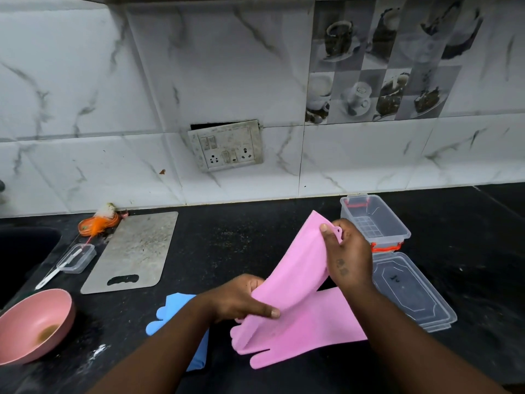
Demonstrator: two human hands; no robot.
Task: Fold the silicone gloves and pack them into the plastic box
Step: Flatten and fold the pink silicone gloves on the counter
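Observation:
A pink silicone glove [298, 268] is lifted off the black counter, held between both hands. My right hand [348, 254] pinches its cuff end up high, near the box. My left hand [241, 298] grips the glove lower down, near its finger end. A second pink glove [312, 334] lies flat on the counter under my arms, fingers pointing left. A blue glove [176, 314] lies to the left, partly hidden by my left forearm. The clear plastic box [397, 228] stands open at the right with its lid [414, 294] lying in front of it.
A grey cutting board [133, 251] lies at the left, with a small clear container [76, 258] and a white utensil beside it. A pink bowl [34, 325] sits near the front left, next to the dark sink [22, 251]. An orange scrubber [98, 221] rests against the wall.

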